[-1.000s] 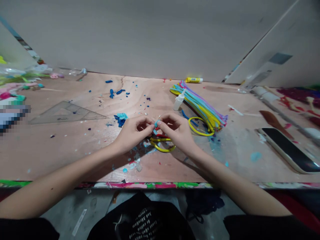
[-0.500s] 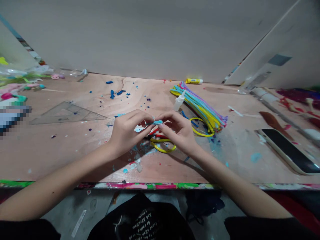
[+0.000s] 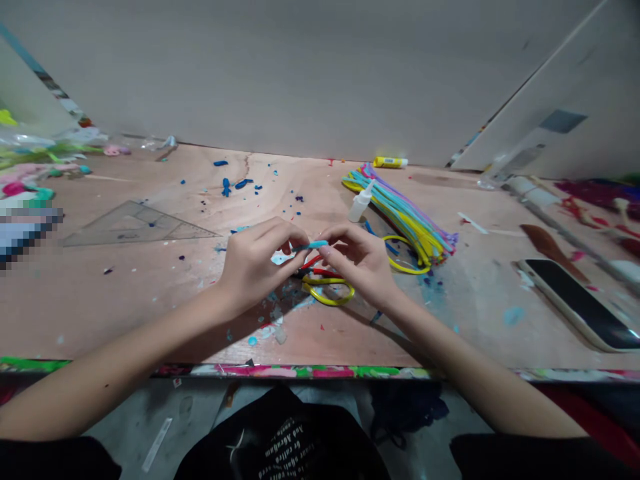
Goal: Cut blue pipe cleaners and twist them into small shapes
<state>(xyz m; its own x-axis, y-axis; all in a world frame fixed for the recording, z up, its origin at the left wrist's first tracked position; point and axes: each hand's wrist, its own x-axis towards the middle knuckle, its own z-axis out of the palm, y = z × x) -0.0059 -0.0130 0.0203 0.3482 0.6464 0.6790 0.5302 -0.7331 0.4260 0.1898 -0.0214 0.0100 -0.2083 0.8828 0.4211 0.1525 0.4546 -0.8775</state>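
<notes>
The left hand (image 3: 255,257) and the right hand (image 3: 363,260) are pinching a small light-blue piece (image 3: 317,245) between thumbs and fingers (its material being too small to tell). The piece is being held above the wooden table (image 3: 150,293), near a red-and-yellow-handled tool (image 3: 327,281). Beyond the right hand, a white nozzle bottle (image 3: 359,208) is standing just beside a bundle of multicoloured stems (image 3: 407,217).

Glue stick (image 3: 390,162) and scraps (image 3: 226,187) suggest a craft workshop.

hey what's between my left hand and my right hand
In the head view, a small light-blue strip bridges your left hand and right hand; red and yellow handles lie below.
</notes>
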